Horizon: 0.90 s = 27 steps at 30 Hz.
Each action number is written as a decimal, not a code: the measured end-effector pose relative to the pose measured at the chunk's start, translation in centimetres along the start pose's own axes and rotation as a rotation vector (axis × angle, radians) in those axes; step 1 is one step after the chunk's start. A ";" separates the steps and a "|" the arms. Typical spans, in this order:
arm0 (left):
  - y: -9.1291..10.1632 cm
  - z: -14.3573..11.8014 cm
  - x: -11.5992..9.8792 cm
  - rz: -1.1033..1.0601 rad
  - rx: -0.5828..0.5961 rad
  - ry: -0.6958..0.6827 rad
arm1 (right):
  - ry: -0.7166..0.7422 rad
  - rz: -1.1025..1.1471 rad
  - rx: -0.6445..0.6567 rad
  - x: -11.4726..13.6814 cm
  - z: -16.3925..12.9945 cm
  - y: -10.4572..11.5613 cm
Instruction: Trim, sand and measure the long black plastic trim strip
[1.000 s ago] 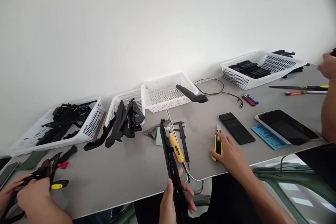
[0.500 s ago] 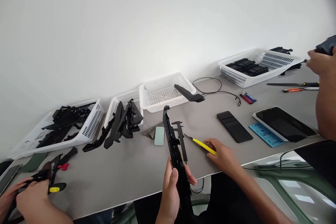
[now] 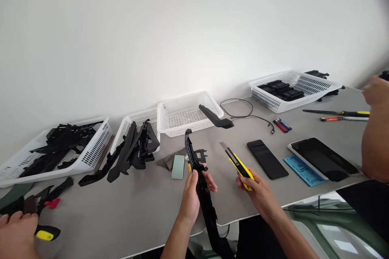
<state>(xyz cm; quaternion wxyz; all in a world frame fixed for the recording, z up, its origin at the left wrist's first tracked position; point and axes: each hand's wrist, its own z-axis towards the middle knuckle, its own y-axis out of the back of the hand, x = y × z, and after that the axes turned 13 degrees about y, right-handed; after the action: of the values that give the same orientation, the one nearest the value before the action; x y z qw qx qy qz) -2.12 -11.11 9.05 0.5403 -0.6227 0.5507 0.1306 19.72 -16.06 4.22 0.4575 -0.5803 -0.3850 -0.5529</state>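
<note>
A long black plastic trim piece [image 3: 203, 194] stands tilted in my left hand [image 3: 192, 197], whose fingers and thumb wrap round its middle. Its narrow ribbed end points up and away from me. My right hand [image 3: 258, 190] grips a yellow and black utility knife [image 3: 240, 166], lifted off the table with its blade out and pointing up to the left. Behind the trim piece lies a caliper [image 3: 201, 155], partly hidden. A pale green rectangular block [image 3: 178, 166] rests beside it on a grey cloth [image 3: 165, 162].
White baskets [image 3: 170, 131] line the wall; some hold black parts. One dark trim piece [image 3: 216, 117] leans on a basket rim. To the right lie a black phone [image 3: 267, 160], a tablet-like device [image 3: 326, 153] and files [image 3: 337, 112]. Co-workers' hands [image 3: 20, 232] work at both sides.
My right hand has picked the utility knife up from the table and turned its blade upward. My left hand now holds the trim piece slightly higher up. The view has shifted a little.
</note>
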 end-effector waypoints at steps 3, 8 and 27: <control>0.6 1.8 -1.0 0.057 -0.004 -0.025 | -0.003 0.136 0.166 1.5 1.8 -1.4; 2.1 5.3 -2.8 0.199 0.020 -0.084 | 0.087 -0.025 0.324 2.2 7.5 -4.9; 7.5 9.8 -3.1 0.416 -0.073 -0.145 | 0.780 -0.734 0.375 -3.3 12.9 -8.3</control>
<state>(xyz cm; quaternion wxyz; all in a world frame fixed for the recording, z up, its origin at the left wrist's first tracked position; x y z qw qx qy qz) -5.20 0.02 3.66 0.5172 -0.5036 0.6219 0.3036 15.26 -1.15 2.23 0.4390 -0.0699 -0.4555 -0.7713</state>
